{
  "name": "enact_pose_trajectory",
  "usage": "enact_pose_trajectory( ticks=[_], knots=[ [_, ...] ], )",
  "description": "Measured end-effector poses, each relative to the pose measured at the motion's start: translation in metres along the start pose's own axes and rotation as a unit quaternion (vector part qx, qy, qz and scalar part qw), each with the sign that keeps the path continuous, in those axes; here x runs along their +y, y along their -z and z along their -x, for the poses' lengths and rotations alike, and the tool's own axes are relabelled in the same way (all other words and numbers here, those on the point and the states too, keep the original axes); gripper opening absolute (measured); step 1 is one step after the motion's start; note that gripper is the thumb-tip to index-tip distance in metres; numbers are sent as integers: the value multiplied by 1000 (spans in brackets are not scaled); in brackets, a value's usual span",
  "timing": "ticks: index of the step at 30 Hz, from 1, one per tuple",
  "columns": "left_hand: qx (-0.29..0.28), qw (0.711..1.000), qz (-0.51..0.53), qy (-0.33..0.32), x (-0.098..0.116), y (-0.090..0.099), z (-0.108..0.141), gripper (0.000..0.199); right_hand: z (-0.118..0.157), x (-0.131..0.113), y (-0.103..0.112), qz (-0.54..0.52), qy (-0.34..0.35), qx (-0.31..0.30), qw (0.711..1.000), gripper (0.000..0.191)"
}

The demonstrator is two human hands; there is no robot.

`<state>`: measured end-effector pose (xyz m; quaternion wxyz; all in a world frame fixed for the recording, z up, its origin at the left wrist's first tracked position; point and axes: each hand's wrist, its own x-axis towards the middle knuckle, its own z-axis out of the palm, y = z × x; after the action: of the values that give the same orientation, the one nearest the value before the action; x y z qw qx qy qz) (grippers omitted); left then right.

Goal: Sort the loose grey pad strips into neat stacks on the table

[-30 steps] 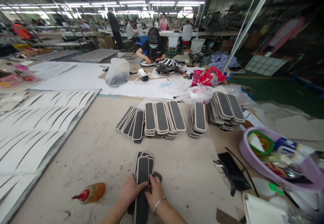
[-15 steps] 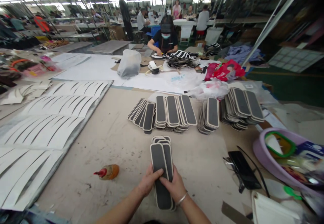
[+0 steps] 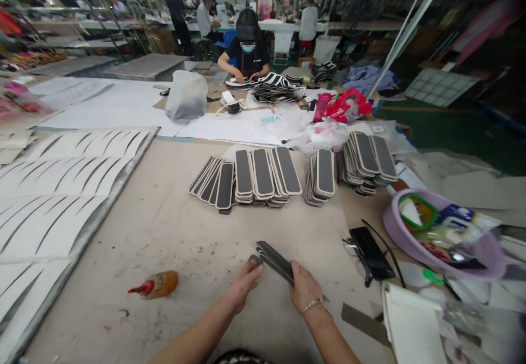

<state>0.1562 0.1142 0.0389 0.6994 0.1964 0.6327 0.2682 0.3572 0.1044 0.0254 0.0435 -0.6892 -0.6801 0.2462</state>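
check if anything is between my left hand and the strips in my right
Only the dark piece in the left hand comes between, close to the far end of the strips in the right hand; nothing else visible stands there.

Beige table (image 3: pixel 181 243) with strip stacks (image 3: pixel 263 175)
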Motion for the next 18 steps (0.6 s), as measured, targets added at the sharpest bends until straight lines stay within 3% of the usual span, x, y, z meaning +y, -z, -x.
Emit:
enact_pose_trajectory(
  ticks=[3,6,8,11,14,18],
  knots=[
    [-33,998,9,-56,3,-13,2,80,4,-2,12,-50,10,13,999,35],
    [-114,975,29,-191,14,-34,7,69,11,-13,35,-149,34,49,987,34],
    [-144,954,9,-261,22,-47,13,61,16,-22,49,-267,49,94,958,37],
    [-137,935,-44,-323,30,-60,19,60,17,-31,59,-404,94,158,896,39],
    [-159,916,-73,-361,28,-64,13,55,15,-26,50,-450,112,192,865,25],
    [-193,910,-108,-351,15,-59,-6,55,9,-10,21,-426,59,164,888,24]
  ],
)
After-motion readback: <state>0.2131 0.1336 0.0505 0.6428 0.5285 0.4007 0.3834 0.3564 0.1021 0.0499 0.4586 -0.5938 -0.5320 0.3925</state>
